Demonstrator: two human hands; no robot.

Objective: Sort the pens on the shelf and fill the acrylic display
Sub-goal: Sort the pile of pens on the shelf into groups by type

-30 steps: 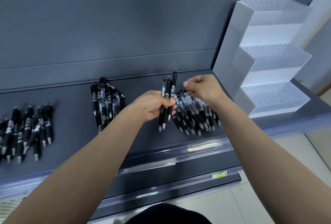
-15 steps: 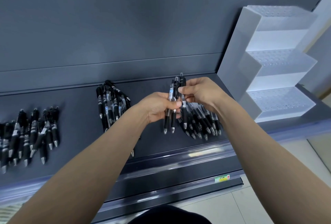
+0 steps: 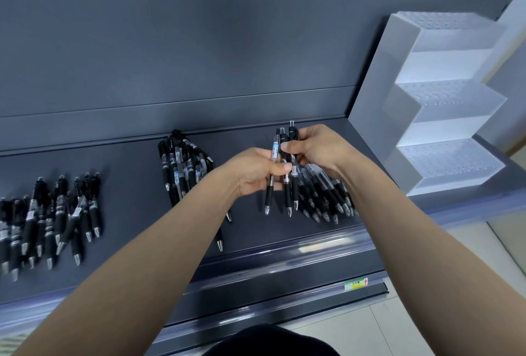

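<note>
We are holding a small bunch of pens (image 3: 288,193) in both hands just above the shelf (image 3: 128,185). The left hand (image 3: 254,175) is gripping the barrels from the left, thumb lying across them; the right hand (image 3: 316,150) is pinching their upper ends with curled fingers. The bunch is standing nearly upright, tips pointing down; we are counting at least three pens, exact number unclear. The right pile (image 3: 327,199) is lying on the shelf below the right wrist, the middle pile (image 3: 182,168) behind the left forearm, the left pile (image 3: 57,213) well apart and blurred. A loose pen (image 3: 219,242) is lying beside the left forearm. The acrylic display (image 3: 375,94) is standing at the shelf's right end, three stepped tiers showing rows of holes. A label (image 3: 355,283) is sitting on the front rail (image 3: 284,250).
</note>
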